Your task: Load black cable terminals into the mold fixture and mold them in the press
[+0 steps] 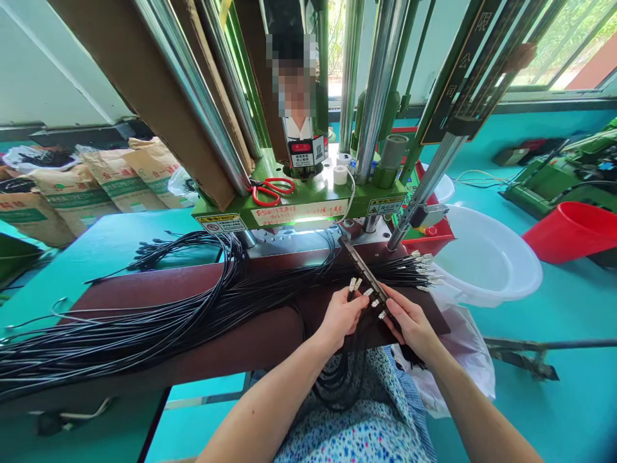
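1. The left hand (pixel 342 316) is curled shut around a few black cables, their silver metal tips (pixel 355 283) poking out just above the fingers. The right hand (pixel 409 325) is closed on the lower end of a dark slotted metal bar (pixel 367 278), with the thumb lying along it.
2. The bar tilts up from the hands to the front of the press, and more silver tips stick out along its side.
3. Many tips fan out beyond the bar toward the right end of the brown-topped desk (pixel 144 289). The long bundle of thin, glossy black cables (pixel 144 328) sweeps left and hangs over the desk's left edge. Which tips are finished, I cannot tell.
4. Behind the bar stands a green press (pixel 299 206) with polished steel columns, and red-handled scissors (pixel 272 190) lie on its bed.
5. Off the desk's right end sits a white plastic basin (pixel 486 254); woven paper sacks (pixel 116 180) are stacked beyond the left.
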The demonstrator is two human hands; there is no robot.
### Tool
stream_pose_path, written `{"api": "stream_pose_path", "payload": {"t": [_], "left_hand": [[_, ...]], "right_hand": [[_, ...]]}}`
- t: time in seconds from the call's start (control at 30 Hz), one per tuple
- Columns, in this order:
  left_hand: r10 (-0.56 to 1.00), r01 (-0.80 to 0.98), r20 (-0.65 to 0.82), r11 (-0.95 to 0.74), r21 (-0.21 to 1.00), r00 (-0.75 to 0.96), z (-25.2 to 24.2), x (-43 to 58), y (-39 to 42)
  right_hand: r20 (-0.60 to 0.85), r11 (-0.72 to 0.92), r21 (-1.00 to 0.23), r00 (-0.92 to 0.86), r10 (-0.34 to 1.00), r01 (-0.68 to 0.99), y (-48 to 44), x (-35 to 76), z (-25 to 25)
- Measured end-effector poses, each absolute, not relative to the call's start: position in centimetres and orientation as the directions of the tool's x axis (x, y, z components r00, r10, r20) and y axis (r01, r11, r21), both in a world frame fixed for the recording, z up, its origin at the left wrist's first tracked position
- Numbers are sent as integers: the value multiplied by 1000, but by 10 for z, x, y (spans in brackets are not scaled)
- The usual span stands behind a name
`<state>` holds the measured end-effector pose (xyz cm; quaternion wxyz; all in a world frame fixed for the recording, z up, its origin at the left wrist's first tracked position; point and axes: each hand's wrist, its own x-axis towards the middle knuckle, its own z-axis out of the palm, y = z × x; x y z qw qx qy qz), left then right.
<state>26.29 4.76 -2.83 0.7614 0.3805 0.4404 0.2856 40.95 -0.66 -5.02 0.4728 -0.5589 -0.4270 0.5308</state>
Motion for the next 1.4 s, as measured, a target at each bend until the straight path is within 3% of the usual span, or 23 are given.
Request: {"api": "stream_pose_path", "payload": {"t": [0.33, 0.63, 0.77, 0.87, 1.13, 1.4], "left_hand": [[779, -85, -426, 517, 852, 459, -29, 259, 50], [840, -84, -327, 398, 913, 432, -39, 261, 47], [956, -148, -185, 221, 964, 226, -38, 249, 60], [978, -243, -191, 206, 948, 83, -39, 242, 64], [886, -178, -288, 369, 912, 363, -39, 251, 55], [883, -138, -313, 379, 915, 349, -40, 248, 59]], "right_hand": [[-102, -106, -980, 32, 994, 167, -7, 408, -62], [-183, -186, -979, 40, 982, 82, -7, 405, -53], [-184, -185, -983, 53, 981, 7, -7, 406, -50], [-181, -181, -983, 42, 983, -8, -7, 409, -51], [-172, -172, -985, -28, 985, 21, -9, 416, -54], [-199, -194, -976, -48, 979, 100, -6, 417, -52]]}}
